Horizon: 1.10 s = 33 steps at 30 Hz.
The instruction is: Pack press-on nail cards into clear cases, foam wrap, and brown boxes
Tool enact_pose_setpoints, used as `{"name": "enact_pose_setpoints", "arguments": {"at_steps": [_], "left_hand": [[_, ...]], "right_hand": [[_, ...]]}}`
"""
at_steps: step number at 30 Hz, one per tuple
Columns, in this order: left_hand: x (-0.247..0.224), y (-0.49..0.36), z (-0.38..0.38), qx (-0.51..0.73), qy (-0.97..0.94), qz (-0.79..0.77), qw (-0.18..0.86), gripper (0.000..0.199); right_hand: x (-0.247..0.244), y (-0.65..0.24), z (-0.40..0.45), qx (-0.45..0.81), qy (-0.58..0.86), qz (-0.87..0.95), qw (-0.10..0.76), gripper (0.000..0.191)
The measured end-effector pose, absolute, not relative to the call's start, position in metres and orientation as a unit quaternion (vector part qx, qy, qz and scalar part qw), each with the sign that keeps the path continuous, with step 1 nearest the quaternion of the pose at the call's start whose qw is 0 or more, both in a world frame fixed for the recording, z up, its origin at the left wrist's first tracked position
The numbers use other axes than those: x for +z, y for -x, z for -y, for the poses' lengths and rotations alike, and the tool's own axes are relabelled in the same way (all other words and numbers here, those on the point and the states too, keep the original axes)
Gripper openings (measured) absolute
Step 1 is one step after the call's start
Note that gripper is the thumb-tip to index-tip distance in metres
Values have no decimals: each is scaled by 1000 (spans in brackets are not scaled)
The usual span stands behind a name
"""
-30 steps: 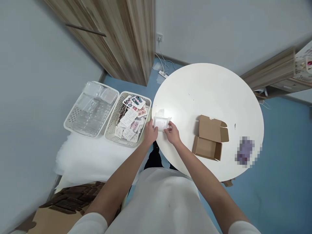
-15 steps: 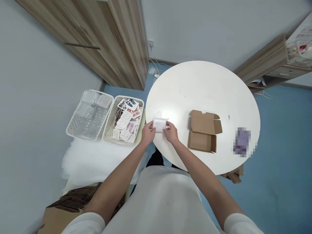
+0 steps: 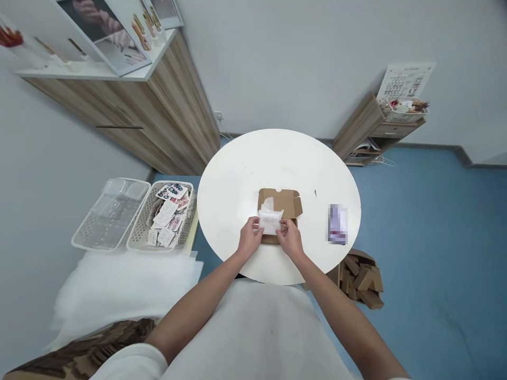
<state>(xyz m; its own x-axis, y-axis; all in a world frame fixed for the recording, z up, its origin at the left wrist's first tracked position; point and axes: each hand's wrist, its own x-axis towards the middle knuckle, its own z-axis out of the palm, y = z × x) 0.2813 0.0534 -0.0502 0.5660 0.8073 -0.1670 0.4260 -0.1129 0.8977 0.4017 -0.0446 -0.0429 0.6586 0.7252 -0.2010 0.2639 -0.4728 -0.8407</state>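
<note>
Between my two hands is a small packet wrapped in white foam sheet [image 3: 270, 222], with a loose flap sticking up at its far side. My left hand [image 3: 251, 235] pinches its left end and my right hand [image 3: 289, 236] pinches its right end. Under and behind the packet lies an open brown cardboard box [image 3: 281, 200] on the white round table [image 3: 237, 184]. The box lid is folded back, away from me. My hands and the packet cover most of the box's lower half.
A blurred-out purple item [image 3: 338, 224] lies at the table's right. Left stand a basket of clear plastic cases [image 3: 114, 211] and a basket of printed cards [image 3: 166, 216], with white foam sheets [image 3: 127, 290] nearer me. A carton of folded boxes [image 3: 362, 279] is on the floor at right.
My hands have carried the wrapped packet from the table's left edge to over the open cardboard box. My view has turned right and lifted.
</note>
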Motion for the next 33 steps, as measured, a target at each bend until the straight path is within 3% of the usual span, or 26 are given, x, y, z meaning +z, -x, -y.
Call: {"name": "enact_pose_setpoints", "arguments": {"at_steps": [4,11,22,25,29,33], "left_hand": [[-61,-300,-38,126,-772,-401,477,20],[-74,-307,-28,-5,-837,-376,397,36],[-77,-307,-22,-30,-839,-373,395,44],[-73,-302,-24,28,-843,-354,404,43],[-69,-295,-42,124,-799,-414,419,41],[-71,-295,-78,126,-654,-533,522,49]], "right_hand": [[-59,-420,70,281,818,331,378,25],[-83,-427,80,322,817,390,277,36],[-85,-421,79,334,813,409,245,45],[-79,-422,83,322,806,414,273,45],[-73,-436,91,273,794,393,374,38],[-77,-468,91,308,823,194,437,50]]}}
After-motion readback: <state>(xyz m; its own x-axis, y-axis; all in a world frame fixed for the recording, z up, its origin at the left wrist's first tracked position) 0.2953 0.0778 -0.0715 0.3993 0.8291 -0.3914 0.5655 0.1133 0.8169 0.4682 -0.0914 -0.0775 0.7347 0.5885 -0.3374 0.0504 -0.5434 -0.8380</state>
